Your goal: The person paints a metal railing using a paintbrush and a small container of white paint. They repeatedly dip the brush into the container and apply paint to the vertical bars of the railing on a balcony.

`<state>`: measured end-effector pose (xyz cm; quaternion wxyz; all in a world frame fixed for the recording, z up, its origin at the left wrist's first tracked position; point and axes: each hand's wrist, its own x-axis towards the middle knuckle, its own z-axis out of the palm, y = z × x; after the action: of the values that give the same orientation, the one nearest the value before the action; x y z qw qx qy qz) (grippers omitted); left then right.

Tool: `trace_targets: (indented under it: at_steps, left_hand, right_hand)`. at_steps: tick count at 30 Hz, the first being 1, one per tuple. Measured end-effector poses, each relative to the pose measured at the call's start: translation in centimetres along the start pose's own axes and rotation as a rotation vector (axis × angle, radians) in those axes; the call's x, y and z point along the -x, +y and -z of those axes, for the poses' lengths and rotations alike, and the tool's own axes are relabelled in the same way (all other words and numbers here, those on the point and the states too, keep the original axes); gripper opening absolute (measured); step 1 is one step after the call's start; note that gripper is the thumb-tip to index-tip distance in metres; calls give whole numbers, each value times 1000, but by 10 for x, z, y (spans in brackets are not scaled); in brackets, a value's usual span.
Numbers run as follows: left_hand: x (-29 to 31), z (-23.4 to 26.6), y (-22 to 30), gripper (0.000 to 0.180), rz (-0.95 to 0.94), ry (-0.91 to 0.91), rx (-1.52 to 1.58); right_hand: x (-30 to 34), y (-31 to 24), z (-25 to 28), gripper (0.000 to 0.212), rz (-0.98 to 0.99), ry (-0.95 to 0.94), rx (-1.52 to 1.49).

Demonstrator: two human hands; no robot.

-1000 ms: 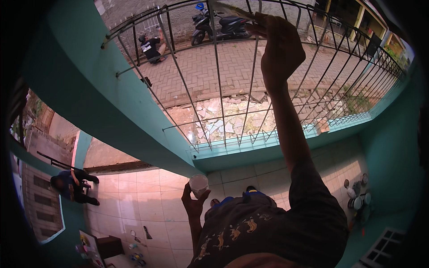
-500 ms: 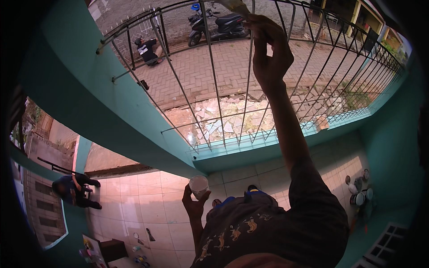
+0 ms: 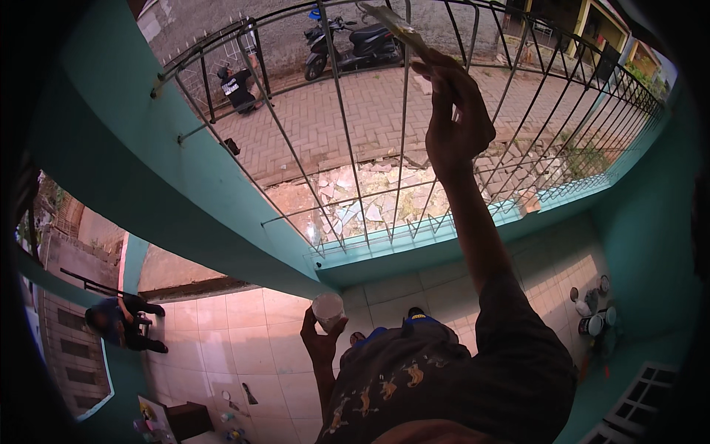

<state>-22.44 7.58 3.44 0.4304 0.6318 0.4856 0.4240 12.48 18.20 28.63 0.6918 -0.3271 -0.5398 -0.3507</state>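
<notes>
My right hand [image 3: 460, 122] is raised in front of the metal window grille [image 3: 408, 133], its fingers closed on what looks like a flat paintbrush [image 3: 399, 29]. The brush points up and to the left, close to the upper bars; whether it touches them I cannot tell. Some bars are black, others greyish. Lower down, by the foot of the green pillar, my left hand [image 3: 322, 339] grips a small whitish plastic cup [image 3: 328, 305]. What is inside the cup is hard to make out.
A green ledge [image 3: 414, 240] runs below the grille, beside a green pillar [image 3: 222, 214]. Paint cans [image 3: 592, 325] stand at the right wall. Tools [image 3: 249, 394] and a small table [image 3: 188, 420] are lower left. One person [image 3: 122, 322] sits left; another [image 3: 238, 89] crouches outside near a motorbike [image 3: 355, 44].
My right hand has come slightly down and to the right, and more of the brush shows. My left hand keeps the cup in nearly the same place.
</notes>
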Motion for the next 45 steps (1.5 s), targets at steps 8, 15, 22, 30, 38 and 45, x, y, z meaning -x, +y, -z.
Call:
trace_targets:
  at_steps: [8, 15, 22, 30, 38, 45]
  left_hand:
    - [1, 1, -1, 55, -45, -11, -48]
    - [4, 5, -4, 60, 20, -11, -8]
    - [4, -1, 5, 56, 11, 7, 4]
    - [3, -7, 6, 58, 3, -21, -15]
    - [4, -18, 2, 63, -12, -14, -20]
    - [8, -43, 19, 57, -12, -3, -30]
  right_hand:
    - [4, 1, -9, 19, -48, -18, 84]
    - [5, 9, -12, 21, 30, 36, 66]
    - [-3, -3, 21, 18, 42, 65, -77]
    - [-49, 67, 62, 16, -84, -15, -226]
    - [-65, 99, 65, 17, -160, -29, -541]
    - [-57, 109, 76, 18, -101, -115, -550]
